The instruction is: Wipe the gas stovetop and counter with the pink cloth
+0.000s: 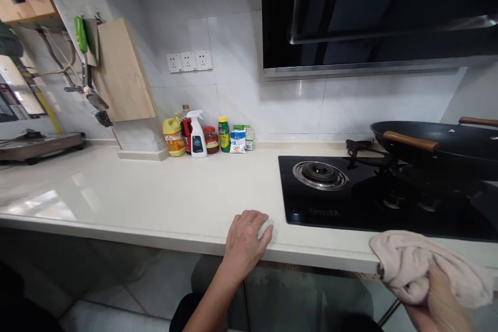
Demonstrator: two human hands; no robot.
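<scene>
My right hand [447, 295] grips a bunched pale pink cloth [412, 264] over the counter's front edge, below the gas hob [373, 202]. Part of the cloth hangs loose past my fingers on the right. My left hand [247, 238] is at the front edge of the white countertop [187, 192], left of the hob. Its fingers curve down and the thumb stands apart from them. A pale greyish patch shows between thumb and fingers; I cannot tell whether it is an object or the counter's surface.
A black wok [443, 150] with wooden handles sits on the right burner, beneath a range hood [373, 10]. Against the wall stand a white spray bottle [197, 137], a yellow jug [174, 137], a red-lidded jar [210, 141] and packets. A cutting board [120, 72] hangs left.
</scene>
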